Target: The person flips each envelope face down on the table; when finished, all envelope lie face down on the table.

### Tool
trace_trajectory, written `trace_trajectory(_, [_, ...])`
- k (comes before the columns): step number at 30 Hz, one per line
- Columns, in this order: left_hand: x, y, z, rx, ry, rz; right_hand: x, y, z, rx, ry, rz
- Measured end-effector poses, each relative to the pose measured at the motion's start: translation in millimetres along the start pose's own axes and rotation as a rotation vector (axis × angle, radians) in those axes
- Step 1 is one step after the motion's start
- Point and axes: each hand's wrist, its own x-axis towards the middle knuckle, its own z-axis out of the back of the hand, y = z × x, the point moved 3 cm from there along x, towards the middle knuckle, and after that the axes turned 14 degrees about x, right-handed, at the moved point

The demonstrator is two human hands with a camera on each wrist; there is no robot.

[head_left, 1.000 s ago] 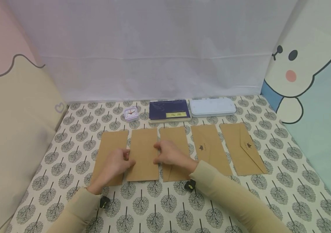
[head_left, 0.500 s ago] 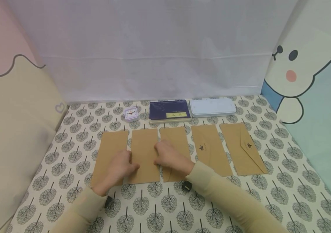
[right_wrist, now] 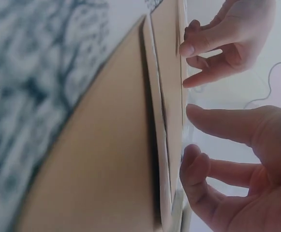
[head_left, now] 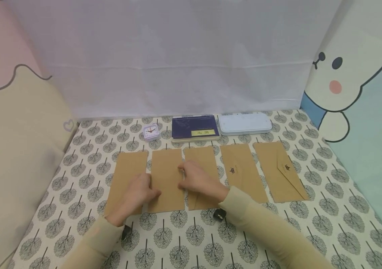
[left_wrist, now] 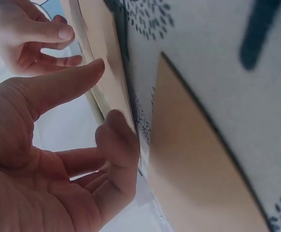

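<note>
Five brown envelopes lie in a row on the tree-print tablecloth (head_left: 177, 239), and the second envelope (head_left: 166, 168) from the left sits between the person's two hands. Compared with a second ago, that envelope has slid slightly nearer the person, its near edge now a little lower and a touch further right. The left hand (head_left: 140, 190) has shifted inward with it and lies over the first envelope (head_left: 131, 161), its thumb now reaching further across the second. Its thumb is out straight and its fingers bend loosely, with a gap between them and nothing in their grasp.

The right hand (head_left: 198, 180) is almost where it was, above the third envelope (head_left: 208, 160), its fingertips near the second envelope's right edge. Its thumb and bent fingers also stand apart, gripping nothing. Whether either hand's fingertips actually touch the paper is hard to tell from these angles.

The fourth envelope (head_left: 246, 170) and the fifth envelope (head_left: 280, 173), each with a small dark crown print, have not moved. Behind the row, the small clock (head_left: 151, 131), the dark blue book (head_left: 192, 126) and the white case (head_left: 245, 123) also stay put.
</note>
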Motion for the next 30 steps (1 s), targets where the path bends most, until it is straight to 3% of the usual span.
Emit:
trace_trajectory(7, [1.1, -9.8, 3.6, -0.018, -0.026, -0.047, -13.8, -17, 22, 0.076, -0.043, -0.008])
trace_trajectory(14, [7.0, -29.8, 2.8, -0.086, -0.046, -0.101, -26.0, -28, 44, 0.077, -0.084, -0.110])
trace_trajectory(17, [11.2, -38.5, 3.9, -0.108, -0.054, -0.127, -30.9, -37, 48, 0.086, -0.094, -0.138])
trace_trajectory(21, [16.6, -48.9, 5.0, -0.153, -0.073, -0.165, -38.1, -45, 52, 0.083, -0.112, -0.112])
trace_trajectory(26, [20.1, -59.6, 1.1, -0.289, -0.065, -0.226, -48.2, -48, 56, 0.061, -0.133, -0.109])
trace_trajectory(30, [22.1, -66.3, -5.3, -0.291, -0.047, -0.261, -54.9, -50, 57, 0.043, -0.124, -0.141])
